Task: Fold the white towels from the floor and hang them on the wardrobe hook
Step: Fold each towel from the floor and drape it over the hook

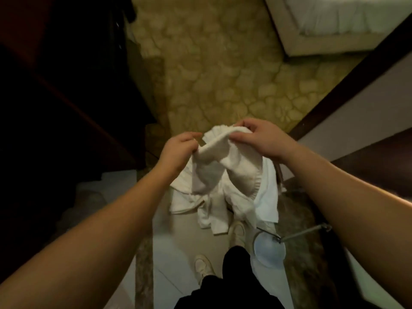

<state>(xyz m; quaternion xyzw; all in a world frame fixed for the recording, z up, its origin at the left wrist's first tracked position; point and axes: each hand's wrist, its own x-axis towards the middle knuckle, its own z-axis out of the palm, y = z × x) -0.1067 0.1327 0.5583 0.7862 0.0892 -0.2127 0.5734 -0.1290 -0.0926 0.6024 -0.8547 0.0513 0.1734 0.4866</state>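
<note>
Fingers: those of the left hand (178, 150) are curling shut and pinching one end of the white towel's (214, 161) upper edge, while the fingers of the right hand (258, 139) are pressing together over the other end of that edge, thumb underneath.
Forearms: both are reaching forward from the lower corners, bare, converging toward the middle.
Legs: dark trousers (231, 275) and two pale shoes (204, 266) are showing at the bottom, standing on light floor tiles (176, 253).
Round object: a pale blue disc on a metal arm (269, 250) is sitting just right of the shoes; what it is, I cannot tell.
Towel position: it is hanging bunched between the two hands, above the floor, its loose folds and a frilled edge drooping down toward the shoes.
More white cloth (185, 201): it is showing beneath the held towel; whether it is lying on the tiles or belonging to the same piece, I cannot tell.
Carpet (223, 74): tan with a stone-like pattern, it is stretching away beyond the hands.
Dark wood furniture (66, 97): it is filling the left side.
Bed edge (334, 25): white bedding is showing at far upper right.
</note>
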